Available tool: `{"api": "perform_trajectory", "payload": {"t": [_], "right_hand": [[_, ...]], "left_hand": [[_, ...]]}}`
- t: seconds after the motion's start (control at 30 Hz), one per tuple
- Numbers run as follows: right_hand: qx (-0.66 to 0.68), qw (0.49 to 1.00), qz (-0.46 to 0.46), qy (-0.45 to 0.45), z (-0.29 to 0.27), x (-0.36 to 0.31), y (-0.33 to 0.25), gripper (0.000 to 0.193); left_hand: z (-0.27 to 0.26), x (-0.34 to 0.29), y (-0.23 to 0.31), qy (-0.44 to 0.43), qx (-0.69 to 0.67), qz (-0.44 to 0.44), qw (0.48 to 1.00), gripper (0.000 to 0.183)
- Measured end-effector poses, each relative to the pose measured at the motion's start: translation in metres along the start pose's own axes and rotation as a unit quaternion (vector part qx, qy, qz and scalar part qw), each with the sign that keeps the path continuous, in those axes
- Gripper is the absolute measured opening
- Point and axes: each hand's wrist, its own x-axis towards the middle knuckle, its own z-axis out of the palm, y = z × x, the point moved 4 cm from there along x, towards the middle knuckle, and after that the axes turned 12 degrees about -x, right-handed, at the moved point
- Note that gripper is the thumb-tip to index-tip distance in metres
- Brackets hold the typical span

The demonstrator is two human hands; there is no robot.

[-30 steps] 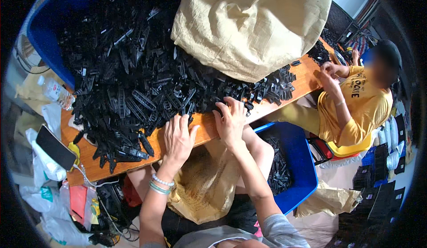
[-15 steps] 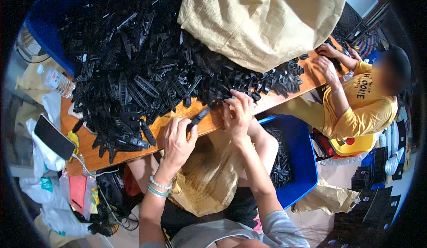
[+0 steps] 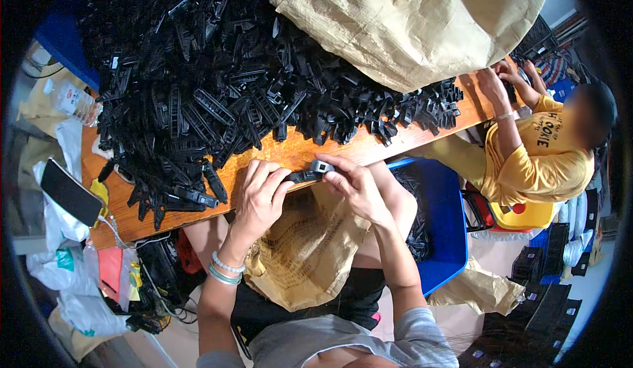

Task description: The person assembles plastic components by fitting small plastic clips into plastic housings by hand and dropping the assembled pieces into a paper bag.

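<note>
My left hand (image 3: 258,193) pinches one end of a slim black plastic part (image 3: 301,177) just over the table's front edge. At its other end, my right hand (image 3: 358,191) grips a small grey-and-black plastic piece (image 3: 321,167) with a square opening. The two pieces touch or overlap; whether they are joined I cannot tell. Beyond my hands, a big heap of black plastic parts (image 3: 211,104) covers much of the wooden table (image 3: 270,153). A tan woven sack (image 3: 306,246) lies across my lap under my hands.
A large tan sack (image 3: 409,25) rests over the heap's far side. Right of my legs stands a blue bin (image 3: 448,236) of black parts. A co-worker in a yellow shirt (image 3: 537,150) sits at the right. At left are a phone (image 3: 71,192) and a bottle (image 3: 72,101).
My right hand has come back from the heap's edge with a small grey-and-black piece and brought it to the black part in my left hand. The view has shifted slightly.
</note>
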Motion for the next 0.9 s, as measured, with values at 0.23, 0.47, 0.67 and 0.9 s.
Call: {"api": "perform_trajectory", "payload": {"t": [0.23, 0.47, 0.67, 0.9], "right_hand": [[-0.205, 0.974, -0.099, 0.016, -0.016, 0.005, -0.016, 0.029], [-0.23, 0.963, -0.14, 0.001, -0.014, 0.003, -0.008, 0.029], [-0.271, 0.952, -0.143, 0.024, -0.001, 0.002, -0.004, 0.031], [-0.332, 0.916, -0.208, 0.081, 0.016, 0.004, -0.021, 0.033]], "left_hand": [[0.0, -0.001, -0.001, -0.003, -0.002, -0.007, 1.0, 0.021], [0.0, 0.0, 0.0, 0.006, 0.005, -0.012, 1.0, 0.023], [-0.002, 0.0, 0.003, 0.009, 0.038, -0.023, 0.999, 0.022], [0.0, 0.001, 0.004, -0.001, 0.037, -0.012, 0.999, 0.021]]}}
